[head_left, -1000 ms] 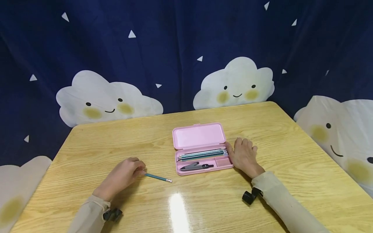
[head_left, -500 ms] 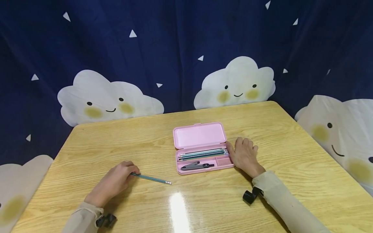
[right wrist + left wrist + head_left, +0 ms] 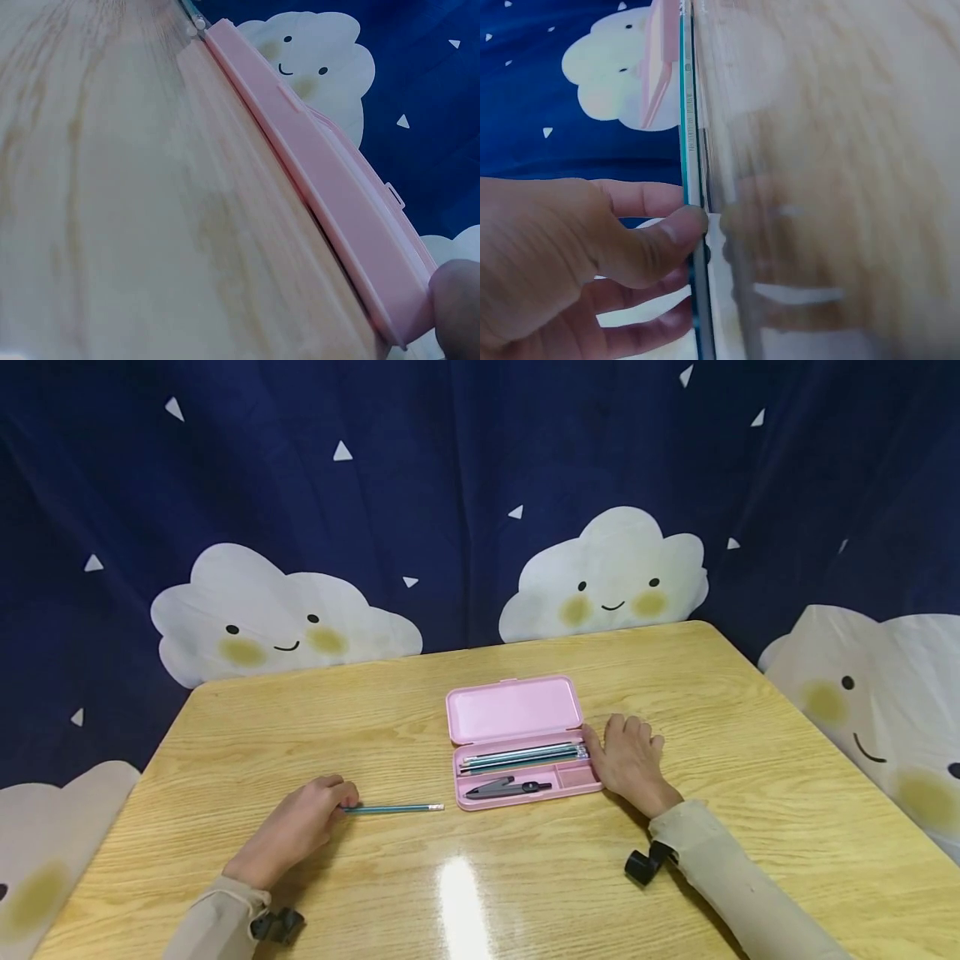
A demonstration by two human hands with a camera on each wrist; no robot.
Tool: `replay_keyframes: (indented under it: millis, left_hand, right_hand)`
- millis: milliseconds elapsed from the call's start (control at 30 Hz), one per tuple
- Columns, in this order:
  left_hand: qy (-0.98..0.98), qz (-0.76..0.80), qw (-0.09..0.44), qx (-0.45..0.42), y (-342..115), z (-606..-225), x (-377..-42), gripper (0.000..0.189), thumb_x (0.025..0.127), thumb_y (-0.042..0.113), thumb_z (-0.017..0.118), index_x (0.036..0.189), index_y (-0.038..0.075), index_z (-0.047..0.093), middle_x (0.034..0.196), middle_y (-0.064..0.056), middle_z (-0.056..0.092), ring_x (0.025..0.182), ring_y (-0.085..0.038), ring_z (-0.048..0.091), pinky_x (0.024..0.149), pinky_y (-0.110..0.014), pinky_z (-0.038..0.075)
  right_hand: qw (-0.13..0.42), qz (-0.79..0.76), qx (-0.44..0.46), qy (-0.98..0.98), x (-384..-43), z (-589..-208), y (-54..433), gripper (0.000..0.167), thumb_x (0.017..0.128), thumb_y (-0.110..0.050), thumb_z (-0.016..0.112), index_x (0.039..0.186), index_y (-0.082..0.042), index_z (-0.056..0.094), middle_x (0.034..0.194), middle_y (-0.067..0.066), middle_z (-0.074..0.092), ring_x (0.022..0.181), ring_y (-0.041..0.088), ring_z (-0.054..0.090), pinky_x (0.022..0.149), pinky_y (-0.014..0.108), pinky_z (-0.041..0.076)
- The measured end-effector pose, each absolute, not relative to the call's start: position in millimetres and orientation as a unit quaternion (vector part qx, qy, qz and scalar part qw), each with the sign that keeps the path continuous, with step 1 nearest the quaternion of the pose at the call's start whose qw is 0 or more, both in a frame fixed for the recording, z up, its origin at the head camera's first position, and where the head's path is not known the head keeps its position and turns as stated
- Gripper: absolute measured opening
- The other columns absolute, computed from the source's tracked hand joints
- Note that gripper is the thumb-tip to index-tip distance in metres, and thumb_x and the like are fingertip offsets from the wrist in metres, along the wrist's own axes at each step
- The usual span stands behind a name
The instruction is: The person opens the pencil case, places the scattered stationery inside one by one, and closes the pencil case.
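Observation:
A teal pencil [image 3: 397, 809] with a white eraser lies level, low over the table left of a pink pencil case [image 3: 517, 708]. My left hand [image 3: 292, 833] pinches its far-left end between thumb and fingers, and the eraser end points at the case. In the left wrist view the thumb presses along the pencil's shaft [image 3: 690, 120]. The case stands with its lid folded back. Several pencils [image 3: 521, 757] fill its rear compartment, and a grey drawing compass [image 3: 501, 787] lies in the front one. My right hand [image 3: 632, 764] rests at the case's right end, thumb touching it, other fingers loosely extended.
The wooden table [image 3: 300, 718] reaches back to a dark blue curtain [image 3: 450, 460] printed with white clouds. A glare patch [image 3: 461, 902] shines near the front. Each wrist wears a small black camera, such as the right one [image 3: 647, 864].
My left hand has drawn back to the left, showing more of the pencil. The pencil has turned from slanting down rightward to nearly level. My right hand and the case have stayed in place.

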State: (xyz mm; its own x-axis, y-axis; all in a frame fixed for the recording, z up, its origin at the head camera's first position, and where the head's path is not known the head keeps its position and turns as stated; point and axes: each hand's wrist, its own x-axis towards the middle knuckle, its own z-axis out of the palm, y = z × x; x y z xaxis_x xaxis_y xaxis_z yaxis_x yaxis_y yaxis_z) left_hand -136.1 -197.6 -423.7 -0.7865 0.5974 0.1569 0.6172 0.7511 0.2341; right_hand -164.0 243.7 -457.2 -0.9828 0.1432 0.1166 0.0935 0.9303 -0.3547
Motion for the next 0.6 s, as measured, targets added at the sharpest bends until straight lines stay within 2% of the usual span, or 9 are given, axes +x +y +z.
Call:
replay_keyframes:
  millis: [300, 600]
  left_hand:
    - [-0.941, -0.13, 0.07, -0.304, -194, -424, -139, 0.03, 0.075, -0.015, 0.071, 0.082, 0.013, 0.063, 0.08, 0.004, 0.056, 0.074, -0.013, 0.057, 0.058, -0.028, 0.048]
    - [-0.941, -0.125, 0.085, -0.304, -175, -419, -146, 0.028, 0.075, -0.017, 0.07, 0.085, 0.009, 0.064, 0.082, 0.0, 0.059, 0.078, -0.018, 0.06, 0.061, -0.031, 0.05]
  right_hand:
    - [0.067, 0.178, -0.061, -0.98, -164, -459, 244, 0.047, 0.1, -0.047, 0.037, 0.089, -0.001, 0.042, 0.083, 0.017, 0.038, 0.081, 0.036, 0.036, 0.073, 0.049, 0.025]
    - [0.07, 0.176, -0.058, -0.98, -164, -458, 244, 0.047, 0.1, -0.047, 0.037, 0.089, -0.001, 0.042, 0.083, 0.016, 0.038, 0.08, 0.036, 0.036, 0.073, 0.049, 0.024]
